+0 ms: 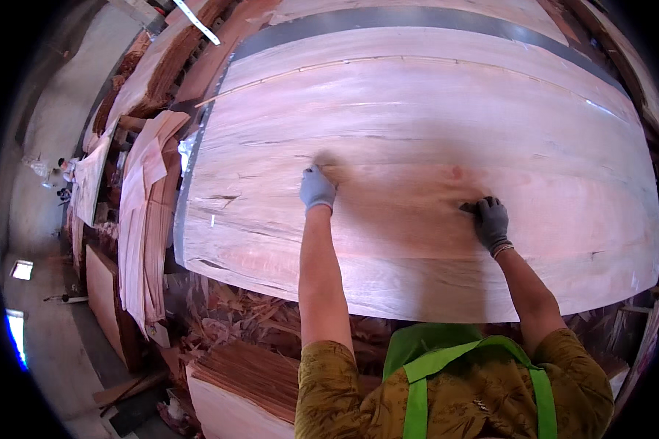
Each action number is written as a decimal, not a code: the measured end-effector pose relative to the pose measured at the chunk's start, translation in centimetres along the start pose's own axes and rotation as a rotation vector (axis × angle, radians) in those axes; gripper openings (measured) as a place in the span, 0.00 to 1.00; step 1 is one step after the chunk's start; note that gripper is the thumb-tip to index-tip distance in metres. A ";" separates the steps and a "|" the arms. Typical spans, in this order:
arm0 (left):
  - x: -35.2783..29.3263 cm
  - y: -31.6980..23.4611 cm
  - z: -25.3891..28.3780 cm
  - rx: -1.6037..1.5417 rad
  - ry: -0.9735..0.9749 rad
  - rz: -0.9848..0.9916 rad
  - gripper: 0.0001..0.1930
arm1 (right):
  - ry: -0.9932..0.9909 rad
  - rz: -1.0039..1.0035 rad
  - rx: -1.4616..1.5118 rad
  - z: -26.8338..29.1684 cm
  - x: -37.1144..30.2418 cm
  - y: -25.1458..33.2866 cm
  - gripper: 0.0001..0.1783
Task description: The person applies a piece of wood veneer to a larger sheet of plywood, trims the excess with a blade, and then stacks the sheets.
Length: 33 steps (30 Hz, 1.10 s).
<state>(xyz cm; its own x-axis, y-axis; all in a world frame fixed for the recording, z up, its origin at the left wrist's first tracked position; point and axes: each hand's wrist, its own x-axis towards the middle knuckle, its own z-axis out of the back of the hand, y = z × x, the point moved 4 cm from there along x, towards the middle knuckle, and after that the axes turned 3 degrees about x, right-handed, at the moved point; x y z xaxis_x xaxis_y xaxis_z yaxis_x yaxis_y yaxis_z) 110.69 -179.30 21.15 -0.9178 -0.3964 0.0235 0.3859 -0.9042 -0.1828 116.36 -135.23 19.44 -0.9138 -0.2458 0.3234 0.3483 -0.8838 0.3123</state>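
Note:
A large pale wood veneer sheet (388, 102) spreads out in front of me, with darker grain lines and small splits near its left side. My left hand (318, 189), in a light grey glove, is closed over the left-middle of the sheet. My right hand (492, 219), in a dark grey glove, is lower on the sheet and right of centre. Its fingers are curled, with one dark tip pointing left. Whatever either hand may hold is hidden. A long thin strip (300, 69) crosses the far part of the sheet.
A dark grey border (417, 16) shows beyond the sheet's far edge. Stacked veneer (143, 219) stands to the left, and another stack (245, 380) is near me at lower left. Torn veneer scraps (249, 318) lie below the near edge. Two people (66, 172) are far left.

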 end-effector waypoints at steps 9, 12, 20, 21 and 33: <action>4.2 -1.3 -1.2 0.170 0.308 -0.094 0.28 | -0.015 -0.027 0.018 -0.1 0.5 0.1 0.07; 4.0 -1.1 -1.2 0.114 0.264 -0.195 0.25 | -0.020 -0.028 0.037 0.3 0.5 0.0 0.07; -2.4 2.5 4.5 -0.445 -0.410 -0.276 0.10 | 0.057 -0.054 0.022 0.0 0.2 -0.9 0.10; -4.5 5.1 3.9 -0.916 -0.231 0.124 0.06 | 0.044 -0.047 0.011 0.0 -0.1 -1.0 0.10; -41.5 22.0 6.0 0.449 -0.004 1.088 0.29 | 0.050 -0.060 -0.048 0.4 0.2 -1.0 0.10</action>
<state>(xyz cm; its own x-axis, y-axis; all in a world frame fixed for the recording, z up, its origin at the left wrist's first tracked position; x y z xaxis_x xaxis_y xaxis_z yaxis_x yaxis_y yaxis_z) 157.80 -183.69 22.10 -0.0842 -0.9939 0.0718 0.9650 -0.0634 0.2546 115.94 -134.22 19.55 -0.9423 -0.2105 0.2604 0.2837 -0.9151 0.2866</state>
